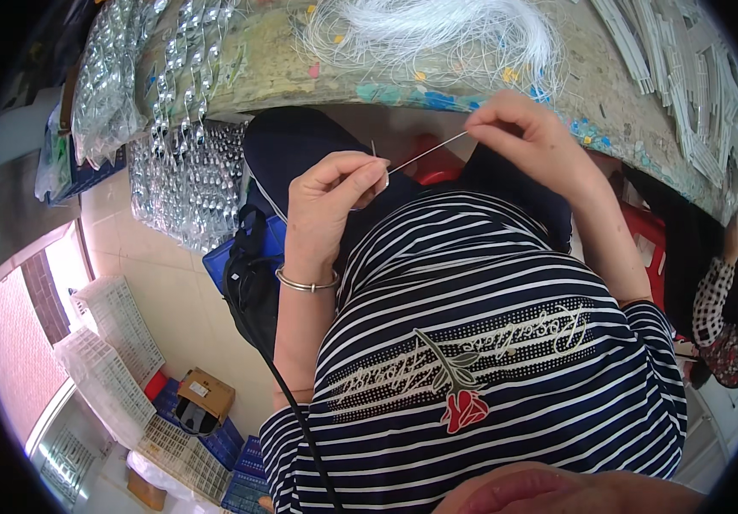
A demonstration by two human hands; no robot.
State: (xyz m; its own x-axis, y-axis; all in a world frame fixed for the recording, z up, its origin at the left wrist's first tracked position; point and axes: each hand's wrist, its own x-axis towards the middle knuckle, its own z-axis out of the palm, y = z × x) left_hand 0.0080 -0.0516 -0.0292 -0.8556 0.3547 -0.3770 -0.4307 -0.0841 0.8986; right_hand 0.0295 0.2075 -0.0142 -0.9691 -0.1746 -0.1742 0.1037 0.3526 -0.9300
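Over my lap, a thin pale cord is stretched taut between my two hands. My left hand, a metal bangle at its wrist, pinches the lower end between thumb and fingertips. A short, thin, dark tip pokes up from those fingers; whether it is part of the cord I cannot tell. Higher and to the right, my right hand pinches the other end between thumb and forefinger. Just beyond both hands, a loose heap of white cords lies on the worn table.
Strings of shiny silver pieces hang off the table at the left, beside clear plastic bags. White strips lie at the right. White crates and a cardboard box stand lower left. Another person's checked sleeve shows far right.
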